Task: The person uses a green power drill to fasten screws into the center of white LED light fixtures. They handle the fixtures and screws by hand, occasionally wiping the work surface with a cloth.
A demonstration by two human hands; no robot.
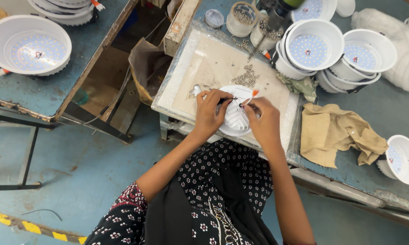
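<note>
A round white lamp housing (pixel 235 119) lies back-side up on a pale work board (pixel 200 68). My left hand (pixel 210 111) rests on its left rim and pinches a thin dark wire at the housing's centre. My right hand (pixel 263 121) covers the housing's right side and grips a wire with a white and orange end (pixel 252 96) that sticks up between the fingers. A small heap of screws (pixel 246 76) lies on the board just beyond the housing.
Stacked white lamp bowls (pixel 309 47) with LED discs stand at the back right, one more bowl (pixel 403 159) sits at the right edge, another bowl (pixel 28 44) on the left table. A tan cloth (pixel 336 132) lies right of the board. Screw jars (pixel 241 18) stand behind.
</note>
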